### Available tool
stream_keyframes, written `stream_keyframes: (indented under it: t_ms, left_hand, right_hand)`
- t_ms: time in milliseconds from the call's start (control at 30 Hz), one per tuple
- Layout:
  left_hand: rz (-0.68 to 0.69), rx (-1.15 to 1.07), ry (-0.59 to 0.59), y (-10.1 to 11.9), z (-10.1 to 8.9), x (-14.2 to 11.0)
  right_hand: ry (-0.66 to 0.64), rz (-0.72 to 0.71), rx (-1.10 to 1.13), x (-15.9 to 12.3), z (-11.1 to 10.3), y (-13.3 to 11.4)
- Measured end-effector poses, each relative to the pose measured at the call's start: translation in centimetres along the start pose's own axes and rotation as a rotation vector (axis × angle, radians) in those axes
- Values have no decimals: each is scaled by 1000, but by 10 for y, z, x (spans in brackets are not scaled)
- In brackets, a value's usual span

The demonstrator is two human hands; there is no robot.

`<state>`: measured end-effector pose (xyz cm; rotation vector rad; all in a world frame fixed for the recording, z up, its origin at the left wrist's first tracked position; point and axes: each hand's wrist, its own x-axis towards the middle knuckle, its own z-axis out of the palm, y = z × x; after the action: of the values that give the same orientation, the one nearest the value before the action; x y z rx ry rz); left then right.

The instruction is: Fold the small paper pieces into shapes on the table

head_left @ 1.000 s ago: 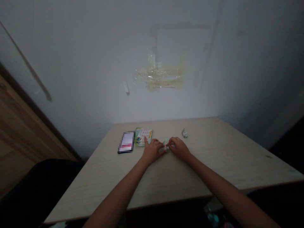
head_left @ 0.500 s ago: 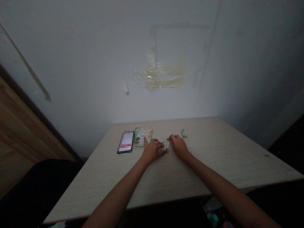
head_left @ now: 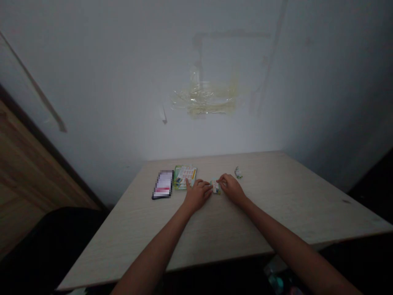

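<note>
Between my hands on the table lies a small folded piece of printed paper [head_left: 216, 187], white with green and coloured marks. My left hand [head_left: 197, 195] holds its left edge with the fingertips, the outermost finger stretched away toward the pile of leaflets. The fingers of my right hand [head_left: 232, 189] are bent together and pinch the paper near its upper right corner. A second small crumpled or folded printed piece [head_left: 238, 172] rests beyond my right hand, touched by neither. The undersides of my fingers are hidden.
A pile of printed leaflets or cards [head_left: 186, 175] with green edges lies beyond my left hand. Left of it is a phone [head_left: 163, 184] with a blurred screen. The pale wooden table [head_left: 138, 241] meets a wall [head_left: 123, 102] bearing old clear tape [head_left: 210, 98].
The thumb of my left hand has drawn in from the paper's lower edge. The folded paper has turned slightly and shows more of its face. My right hand has barely moved.
</note>
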<state>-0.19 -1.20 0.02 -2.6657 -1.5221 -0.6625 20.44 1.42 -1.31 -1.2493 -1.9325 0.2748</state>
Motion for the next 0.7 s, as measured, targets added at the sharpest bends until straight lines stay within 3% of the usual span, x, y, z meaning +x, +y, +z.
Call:
stream_keyframes:
  t_ms: [367, 700]
  left_hand:
    - [-79, -19, -59, -6, 2, 13]
    - [-64, -6, -68, -5, -3, 10]
  right_hand:
    - [-116, -110, -130, -4, 0, -8]
    - [-165, -191, -66, -9, -5, -15]
